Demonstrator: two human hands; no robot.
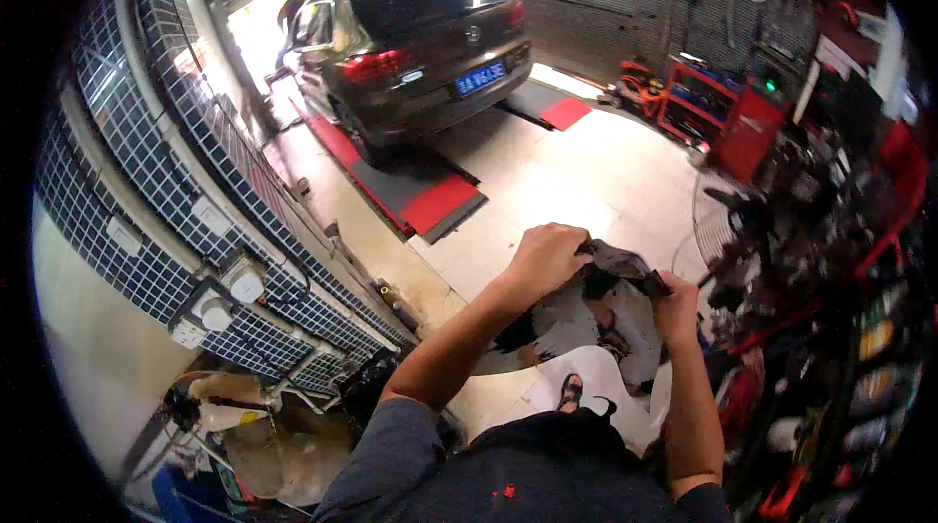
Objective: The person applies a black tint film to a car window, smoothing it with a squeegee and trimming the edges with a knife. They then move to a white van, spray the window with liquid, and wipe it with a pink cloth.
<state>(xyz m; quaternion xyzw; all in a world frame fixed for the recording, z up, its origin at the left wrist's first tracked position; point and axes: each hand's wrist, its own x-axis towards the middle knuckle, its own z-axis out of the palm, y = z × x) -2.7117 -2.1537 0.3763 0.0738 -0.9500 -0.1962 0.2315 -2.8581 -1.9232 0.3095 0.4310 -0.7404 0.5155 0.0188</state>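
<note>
Both my hands are raised in front of me, with a limp, dark grey piece of fabric point(621, 260) stretched between them. My left hand point(549, 254) is closed on its left end, knuckles up. At the lower right end, my right hand point(676, 306) pinches the fabric between thumb and fingers. The piece sags and folds in the middle; whether it is a cloth or a glove, I cannot tell. Beneath my hands the view of the floor is dark and cluttered, and a sandalled foot point(571, 390) shows there.
A dark car point(430, 44) stands ahead on a red and black lift ramp point(430, 198). Blue-tiled wall panels point(205, 220) with sockets rise at left. A red tool cart point(699, 103) and a round wire fan guard point(711, 230) stand at right, beside crowded dark parts point(791, 200).
</note>
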